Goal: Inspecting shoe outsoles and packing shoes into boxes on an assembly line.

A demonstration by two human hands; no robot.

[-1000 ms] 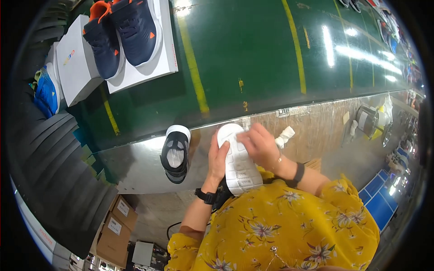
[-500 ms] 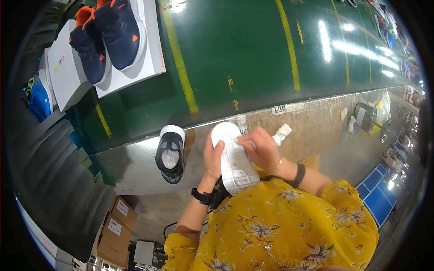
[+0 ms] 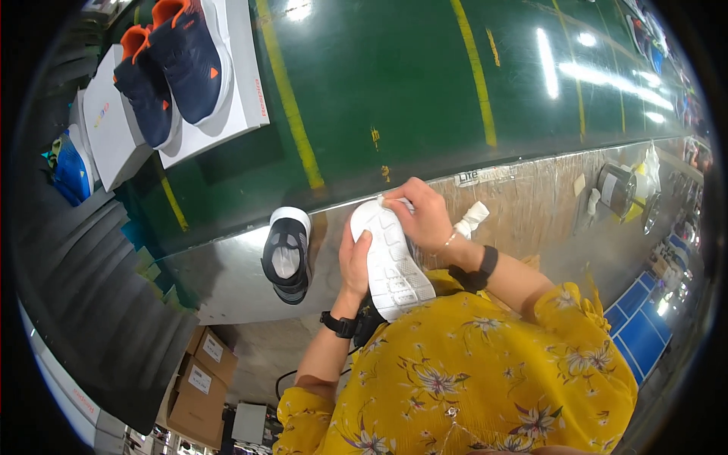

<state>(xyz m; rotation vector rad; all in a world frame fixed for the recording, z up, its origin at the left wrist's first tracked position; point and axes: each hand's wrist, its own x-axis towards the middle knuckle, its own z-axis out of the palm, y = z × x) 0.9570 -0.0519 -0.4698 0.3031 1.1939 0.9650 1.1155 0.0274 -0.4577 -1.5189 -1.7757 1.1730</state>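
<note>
A shoe with a white sole (image 3: pixel 394 269) is held bottom up in front of my body, its heel end against the yellow floral top. My left hand (image 3: pixel 354 258) grips its left edge, thumb lying on the sole. At the far end of the sole my right hand (image 3: pixel 422 216) is closed in a pinch; a small whitish bit shows at the fingertips, too small to name. On the grey ledge to the left stands a black and grey shoe (image 3: pixel 287 256) with a white toe, upright, with pale stuffing inside. A crumpled white cloth (image 3: pixel 472 218) lies right of my right hand.
A green conveyor belt (image 3: pixel 394 83) with yellow stripes runs beyond the ledge. Navy shoes with orange lining (image 3: pixel 189 64) rest on white boxes (image 3: pixel 114 125) at the far left. Brown cartons (image 3: pixel 199 398) stand lower left; a metal container (image 3: pixel 616 186) sits at the right.
My right hand has moved from the sole's right side up to its far end, fingers now closed at the edge. My left hand still holds the shoe, which has shifted slightly.
</note>
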